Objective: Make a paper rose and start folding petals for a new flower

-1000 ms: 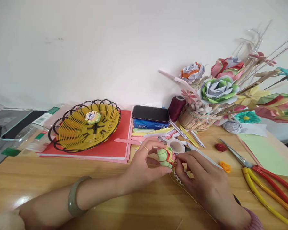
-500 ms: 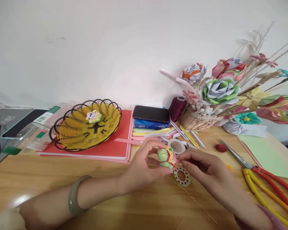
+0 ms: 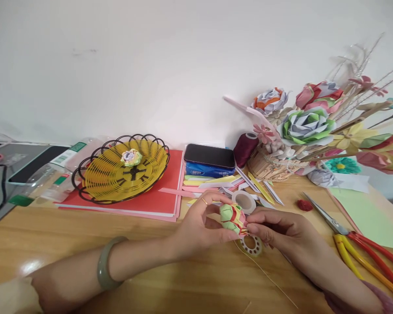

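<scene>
Left hand (image 3: 196,226): fingers curled round the folded paper flower (image 3: 233,217), thumb under, index arched over; it holds the flower just above the table (image 3: 85,253).
Right hand (image 3: 281,229): fingertips pinched shut on the flower's right edge.
Grip advice: light pressure looks best, so the petals keep their shape.
Tape ring (image 3: 251,245): flat on the table, directly below the flower.
Scissors (image 3: 353,235): well to the right, clear of both hands.

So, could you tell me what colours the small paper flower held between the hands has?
The paper flower is green with red and yellow bands, seen in the head view.
</scene>
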`<state>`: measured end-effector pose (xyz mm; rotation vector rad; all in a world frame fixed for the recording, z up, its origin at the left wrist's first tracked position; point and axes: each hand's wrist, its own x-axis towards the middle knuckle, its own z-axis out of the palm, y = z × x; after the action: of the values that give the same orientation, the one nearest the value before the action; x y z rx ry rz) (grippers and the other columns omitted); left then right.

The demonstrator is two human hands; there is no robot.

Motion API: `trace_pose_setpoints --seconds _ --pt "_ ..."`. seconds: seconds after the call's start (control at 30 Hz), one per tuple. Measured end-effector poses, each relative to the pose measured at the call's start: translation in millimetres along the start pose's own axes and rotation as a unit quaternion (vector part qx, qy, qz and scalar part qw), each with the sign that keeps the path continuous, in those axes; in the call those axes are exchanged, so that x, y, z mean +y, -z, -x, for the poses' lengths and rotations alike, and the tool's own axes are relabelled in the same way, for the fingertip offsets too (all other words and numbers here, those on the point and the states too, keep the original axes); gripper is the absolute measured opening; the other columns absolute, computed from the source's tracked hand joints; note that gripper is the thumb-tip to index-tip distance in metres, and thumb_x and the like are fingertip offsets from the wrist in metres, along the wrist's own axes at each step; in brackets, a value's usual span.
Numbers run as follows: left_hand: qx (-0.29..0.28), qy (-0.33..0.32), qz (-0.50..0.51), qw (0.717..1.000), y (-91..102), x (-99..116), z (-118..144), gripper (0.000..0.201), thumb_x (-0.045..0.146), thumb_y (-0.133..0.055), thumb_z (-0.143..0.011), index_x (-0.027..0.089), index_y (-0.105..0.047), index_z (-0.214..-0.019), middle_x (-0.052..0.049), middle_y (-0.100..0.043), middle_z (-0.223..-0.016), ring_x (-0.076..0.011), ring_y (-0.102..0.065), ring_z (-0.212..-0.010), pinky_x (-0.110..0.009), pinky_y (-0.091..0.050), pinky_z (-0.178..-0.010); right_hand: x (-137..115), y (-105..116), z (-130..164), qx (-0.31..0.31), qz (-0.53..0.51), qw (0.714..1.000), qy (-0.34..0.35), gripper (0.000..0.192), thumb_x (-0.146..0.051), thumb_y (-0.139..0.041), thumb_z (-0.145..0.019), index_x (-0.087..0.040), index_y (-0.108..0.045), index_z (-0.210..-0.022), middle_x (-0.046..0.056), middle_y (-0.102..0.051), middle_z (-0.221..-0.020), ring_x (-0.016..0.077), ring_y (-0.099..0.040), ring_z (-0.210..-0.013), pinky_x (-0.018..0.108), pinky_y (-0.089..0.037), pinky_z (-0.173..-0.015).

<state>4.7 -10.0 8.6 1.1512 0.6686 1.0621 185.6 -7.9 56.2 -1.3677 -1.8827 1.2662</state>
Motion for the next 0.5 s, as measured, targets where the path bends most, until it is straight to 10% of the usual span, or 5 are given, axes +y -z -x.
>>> trace_pose_setpoints --seconds 0.5 --pt "0.007 0.001 -0.033 0.999 2.1 -2 1 0.04 0.02 -0.073 -0.064 0.024 -0.051 -0.097 -0.003 -0.046 -0.11 -0.0167 -0.054 -0.093 -0.028 -0.05 -0.072 10 -9 1 0.067 0.15 0.978 0.13 0.02 -0.03 -0.047 -0.086 -0.021 -0.061 -0.074 0.001 -0.063 -0.071 0.0142 -0.058 -0.064 0.024 -0.044 -0.057"
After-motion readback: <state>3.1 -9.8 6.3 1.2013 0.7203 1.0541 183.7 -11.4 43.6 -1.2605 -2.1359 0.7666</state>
